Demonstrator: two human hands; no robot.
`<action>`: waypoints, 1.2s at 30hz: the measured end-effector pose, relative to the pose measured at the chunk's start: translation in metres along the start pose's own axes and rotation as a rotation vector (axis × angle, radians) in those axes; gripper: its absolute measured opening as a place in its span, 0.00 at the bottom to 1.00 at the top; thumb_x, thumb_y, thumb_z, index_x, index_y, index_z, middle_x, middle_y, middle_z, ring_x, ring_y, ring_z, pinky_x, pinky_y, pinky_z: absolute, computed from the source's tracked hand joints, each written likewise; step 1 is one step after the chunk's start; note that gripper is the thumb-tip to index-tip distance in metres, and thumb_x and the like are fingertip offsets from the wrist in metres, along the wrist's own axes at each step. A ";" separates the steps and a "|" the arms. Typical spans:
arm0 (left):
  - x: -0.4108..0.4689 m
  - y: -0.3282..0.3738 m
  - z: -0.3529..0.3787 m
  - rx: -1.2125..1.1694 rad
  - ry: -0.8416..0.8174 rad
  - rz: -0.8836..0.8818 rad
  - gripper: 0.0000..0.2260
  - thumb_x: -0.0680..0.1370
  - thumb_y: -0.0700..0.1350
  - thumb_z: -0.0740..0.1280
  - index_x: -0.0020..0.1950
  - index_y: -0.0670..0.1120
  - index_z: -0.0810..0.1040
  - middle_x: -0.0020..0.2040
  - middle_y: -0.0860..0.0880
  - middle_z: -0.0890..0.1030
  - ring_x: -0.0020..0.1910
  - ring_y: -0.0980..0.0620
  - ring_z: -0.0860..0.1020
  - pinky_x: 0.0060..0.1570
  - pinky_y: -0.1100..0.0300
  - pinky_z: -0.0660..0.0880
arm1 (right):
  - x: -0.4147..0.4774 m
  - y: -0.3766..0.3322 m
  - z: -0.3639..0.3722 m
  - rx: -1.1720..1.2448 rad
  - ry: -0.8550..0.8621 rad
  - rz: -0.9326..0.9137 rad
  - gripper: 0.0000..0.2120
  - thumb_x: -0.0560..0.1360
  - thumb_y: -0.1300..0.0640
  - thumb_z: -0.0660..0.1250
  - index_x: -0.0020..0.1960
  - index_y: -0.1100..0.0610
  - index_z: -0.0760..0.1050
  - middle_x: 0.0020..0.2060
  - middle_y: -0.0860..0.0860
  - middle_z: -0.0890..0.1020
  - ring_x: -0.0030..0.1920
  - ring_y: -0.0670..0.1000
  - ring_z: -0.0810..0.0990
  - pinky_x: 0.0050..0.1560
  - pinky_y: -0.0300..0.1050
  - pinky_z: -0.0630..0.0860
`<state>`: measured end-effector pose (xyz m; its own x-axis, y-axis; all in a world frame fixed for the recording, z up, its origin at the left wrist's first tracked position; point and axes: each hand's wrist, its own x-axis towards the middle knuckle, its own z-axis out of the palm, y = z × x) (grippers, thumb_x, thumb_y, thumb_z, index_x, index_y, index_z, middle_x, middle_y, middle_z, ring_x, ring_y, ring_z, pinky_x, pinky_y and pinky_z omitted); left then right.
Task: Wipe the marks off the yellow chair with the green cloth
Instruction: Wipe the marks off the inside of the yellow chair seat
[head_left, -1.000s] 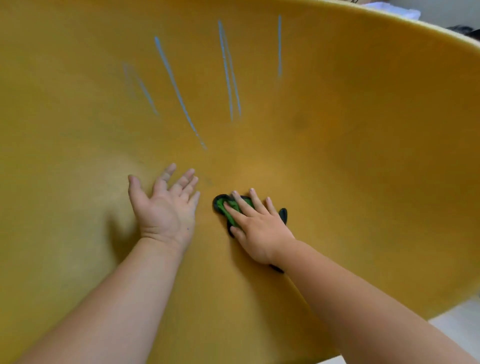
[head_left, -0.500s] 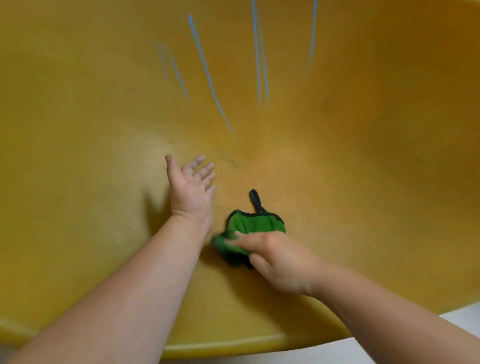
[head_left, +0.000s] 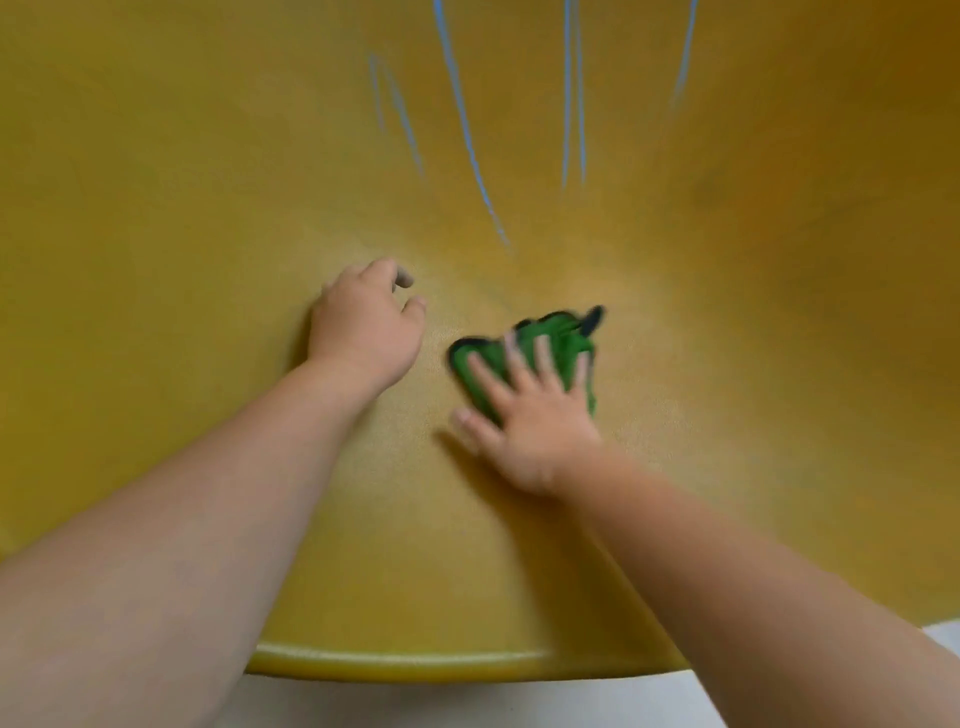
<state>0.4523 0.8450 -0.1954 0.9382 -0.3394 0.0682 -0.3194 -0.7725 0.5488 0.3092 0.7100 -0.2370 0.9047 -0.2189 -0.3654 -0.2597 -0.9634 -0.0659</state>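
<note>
The yellow chair (head_left: 208, 208) fills nearly the whole view, its curved seat and back rising away from me. Several blue marks (head_left: 467, 135) streak the back above my hands. My right hand (head_left: 530, 415) lies flat, fingers spread, pressing the green cloth (head_left: 550, 338) with a dark edge against the seat; the hand is blurred by motion. My left hand (head_left: 363, 322) rests on the seat to the cloth's left, fingers curled under, holding nothing.
The chair's rounded front rim (head_left: 415, 662) runs along the bottom. Below it a strip of pale floor (head_left: 467, 701) shows. Both forearms reach in from the bottom corners.
My right hand has gone from pinching the bunched cloth to pressing it flat, and moved it up and to the right. The left hand's fingers have curled in. The view has moved closer.
</note>
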 end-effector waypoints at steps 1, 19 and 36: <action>0.002 0.000 -0.007 0.085 -0.026 0.032 0.12 0.77 0.51 0.66 0.58 0.50 0.77 0.59 0.44 0.78 0.60 0.39 0.73 0.61 0.51 0.71 | -0.019 -0.020 0.003 0.021 -0.017 -0.154 0.36 0.76 0.25 0.37 0.81 0.37 0.36 0.81 0.48 0.34 0.80 0.61 0.32 0.75 0.69 0.30; 0.019 -0.023 -0.019 0.902 -0.119 0.175 0.47 0.69 0.77 0.53 0.80 0.50 0.54 0.81 0.46 0.47 0.79 0.41 0.45 0.73 0.33 0.45 | 0.119 0.043 -0.055 0.211 0.298 0.345 0.45 0.72 0.21 0.34 0.81 0.43 0.34 0.79 0.53 0.28 0.78 0.68 0.29 0.72 0.77 0.35; 0.094 0.008 -0.154 1.320 -0.034 0.305 0.45 0.68 0.75 0.59 0.79 0.58 0.49 0.81 0.44 0.41 0.78 0.37 0.42 0.69 0.26 0.45 | 0.176 -0.043 -0.110 0.051 0.576 -0.034 0.41 0.77 0.25 0.40 0.82 0.45 0.38 0.80 0.53 0.31 0.80 0.66 0.36 0.74 0.74 0.36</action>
<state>0.5587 0.8896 -0.0560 0.8098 -0.5865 0.0118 -0.4191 -0.5925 -0.6880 0.5170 0.6961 -0.1962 0.9469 -0.2506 0.2013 -0.2303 -0.9658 -0.1188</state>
